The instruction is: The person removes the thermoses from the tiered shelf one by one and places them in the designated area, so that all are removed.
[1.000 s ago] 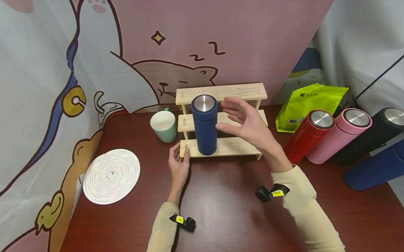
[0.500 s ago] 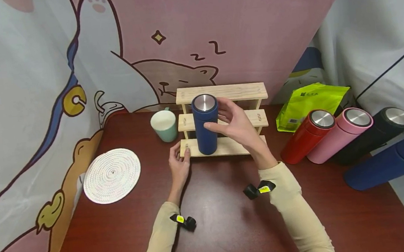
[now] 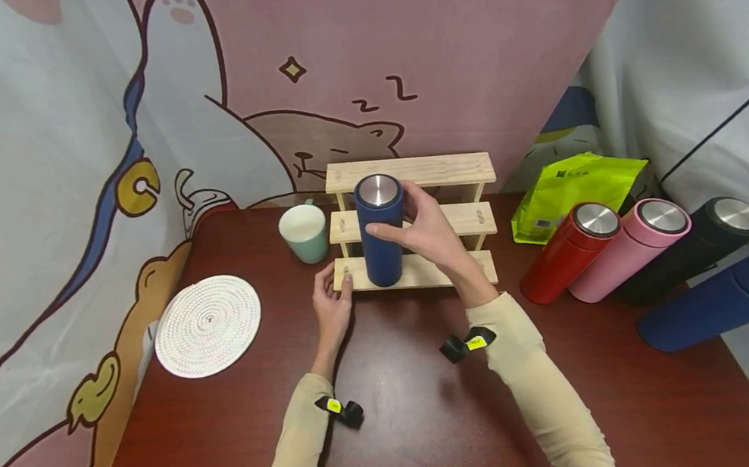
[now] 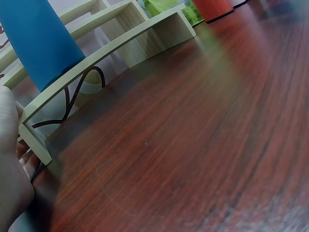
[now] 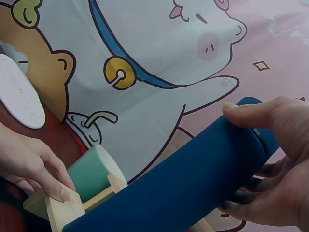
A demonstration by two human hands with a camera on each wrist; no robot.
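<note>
A blue thermos bottle (image 3: 383, 251) with a steel lid top stands upright on the lowest step of a three-tier wooden shelf (image 3: 447, 268). My right hand (image 3: 431, 234) holds the bottle's upper part from the right. Its thumb lies across the front, and in the right wrist view the fingers (image 5: 260, 183) curl round the other side. At the shelf's lower left end, my left hand (image 3: 331, 303) grips the board, thumb on top. The left wrist view shows only part of that hand (image 4: 12, 159) at the shelf's end.
Left of the shelf stands a green mug (image 3: 306, 237). A white woven mat (image 3: 208, 327) lies farther left. On the right are red (image 3: 556, 264), pink (image 3: 624, 257), black (image 3: 685, 254) and another blue thermos bottle (image 3: 711, 308), with a lime-green bag (image 3: 571, 186) behind.
My right hand has moved left from beside the blue thermos bottle and closed round it. The bottle, the shelf and my left hand have stayed in place.
</note>
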